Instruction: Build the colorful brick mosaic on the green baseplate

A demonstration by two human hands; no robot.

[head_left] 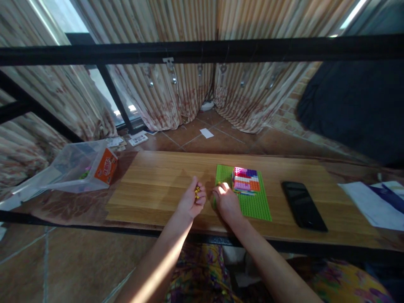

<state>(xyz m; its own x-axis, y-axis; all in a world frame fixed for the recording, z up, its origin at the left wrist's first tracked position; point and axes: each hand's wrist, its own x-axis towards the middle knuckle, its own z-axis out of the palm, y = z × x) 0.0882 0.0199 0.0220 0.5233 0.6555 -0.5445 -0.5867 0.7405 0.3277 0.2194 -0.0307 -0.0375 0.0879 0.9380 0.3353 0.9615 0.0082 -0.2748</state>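
Note:
My left hand (pixel 193 197) is cupped palm up over the wooden board, fingers curled around several small yellow toy bricks (pixel 197 192). Close to its right, my right hand (pixel 225 200) reaches down onto the left edge of a green studded baseplate (pixel 255 205). Its fingers are pinched together, and a bit of yellow shows by the fingertips, too small to make out for sure. Just right of that hand, a block of stacked toy bricks (pixel 246 180) in red, pink, purple, orange and white stands on the baseplate.
A black phone (pixel 304 206) lies on the wooden board (pixel 164 168) to the right, with papers (pixel 372 202) beyond it. At the left stands a clear plastic bin (pixel 75 166) with an orange label. A dark metal bar (pixel 202 51) crosses in front of the curtains.

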